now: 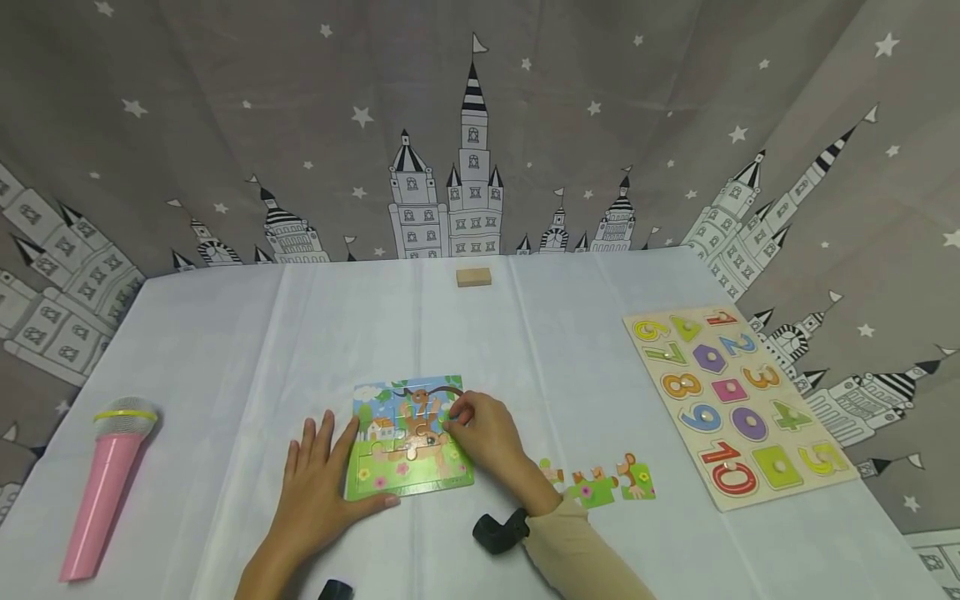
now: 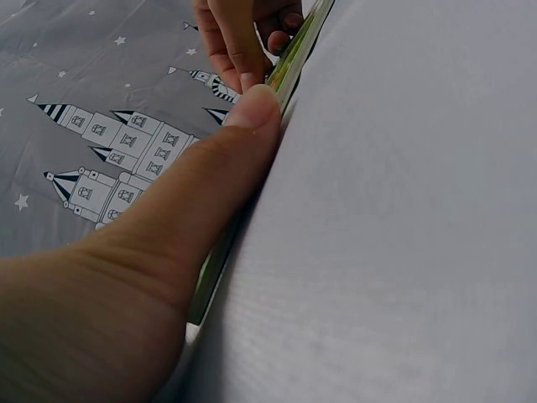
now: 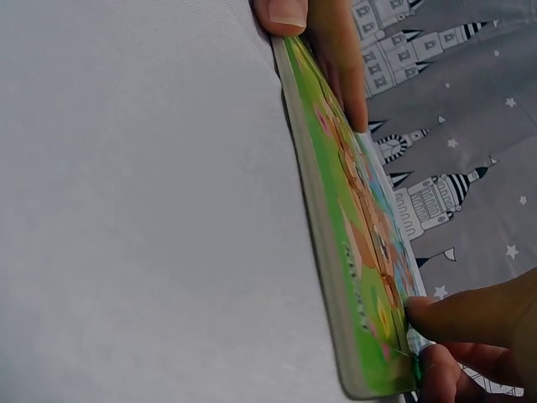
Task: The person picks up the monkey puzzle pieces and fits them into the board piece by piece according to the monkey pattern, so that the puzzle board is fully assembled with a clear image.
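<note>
A monkey jigsaw puzzle [image 1: 412, 486] in a flat tray lies at the middle of the table, most of its picture filled in. My left hand [image 1: 318, 475] spreads along its left side, fingers straight, with the thumb [image 2: 252, 113] against the near edge. At the puzzle's right side, my right hand [image 1: 487, 433] pinches a small green-edged puzzle piece [image 3: 417, 363] between thumb and curled fingers; the fingers hide most of it. Several loose puzzle pieces [image 1: 592, 492] lie to the right, partly behind the right forearm.
A wooden number-and-shape board [image 1: 727, 392] lies at the right. A pink toy microphone [image 1: 108, 492] rests at the left, and a small wooden block [image 1: 473, 277] sits at the far edge. A grey castle-print curtain [image 1: 570, 108] hangs behind the white table [image 1: 345, 325].
</note>
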### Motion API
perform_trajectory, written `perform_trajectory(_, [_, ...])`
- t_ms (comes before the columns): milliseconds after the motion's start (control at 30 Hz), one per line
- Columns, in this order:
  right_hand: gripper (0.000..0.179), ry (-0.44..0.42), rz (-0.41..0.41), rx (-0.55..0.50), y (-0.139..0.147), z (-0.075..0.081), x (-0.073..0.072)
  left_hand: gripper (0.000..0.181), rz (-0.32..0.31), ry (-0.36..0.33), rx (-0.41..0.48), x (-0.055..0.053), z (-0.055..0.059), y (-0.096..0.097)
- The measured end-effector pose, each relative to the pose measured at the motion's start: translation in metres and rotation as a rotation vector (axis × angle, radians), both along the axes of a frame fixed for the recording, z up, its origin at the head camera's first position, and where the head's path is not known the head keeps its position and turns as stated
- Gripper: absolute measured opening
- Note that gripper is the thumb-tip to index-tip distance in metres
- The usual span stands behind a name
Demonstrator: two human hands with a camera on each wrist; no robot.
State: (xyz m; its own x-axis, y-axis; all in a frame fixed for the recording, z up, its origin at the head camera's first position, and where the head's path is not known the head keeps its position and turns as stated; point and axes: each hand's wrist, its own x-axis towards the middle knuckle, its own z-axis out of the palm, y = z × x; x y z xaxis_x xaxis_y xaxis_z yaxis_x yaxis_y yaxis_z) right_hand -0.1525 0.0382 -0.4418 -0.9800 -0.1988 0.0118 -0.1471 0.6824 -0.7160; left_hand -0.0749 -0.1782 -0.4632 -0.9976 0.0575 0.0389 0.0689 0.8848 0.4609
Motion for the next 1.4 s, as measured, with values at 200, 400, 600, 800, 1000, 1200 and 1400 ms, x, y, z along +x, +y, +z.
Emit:
perform_trajectory(200, [0.008,0.015,0.020,-0.009,0.001,-0.001,0.000,0.110,-0.001,0.000,0.000,0.000,0.000,0.000])
perform_trajectory(400, [0.008,-0.072,0.057,-0.110,0.008,0.000,0.000,0.109,-0.001,0.027,-0.002,0.000,-0.003,0.000])
perform_trajectory(600, [0.008,-0.105,0.095,-0.129,0.018,0.002,0.002,0.109,0.002,0.030,0.006,0.002,-0.003,-0.001])
perform_trajectory(800, [0.012,-0.171,0.107,-0.077,0.034,0.010,0.003,0.109,-0.005,0.037,0.014,0.001,-0.002,0.001])
perform_trajectory(1000, [0.013,-0.177,0.117,-0.034,0.065,0.012,0.006,0.110,0.000,0.023,0.013,0.001,-0.002,0.000])
perform_trajectory(1200, [0.011,-0.207,0.055,-0.018,0.096,0.011,0.011,0.110,0.006,0.025,0.002,0.001,-0.003,0.000])
perform_trajectory(1400, [0.011,-0.245,0.004,0.011,0.119,0.013,0.015,0.110,0.005,0.012,0.006,0.000,-0.001,0.000])
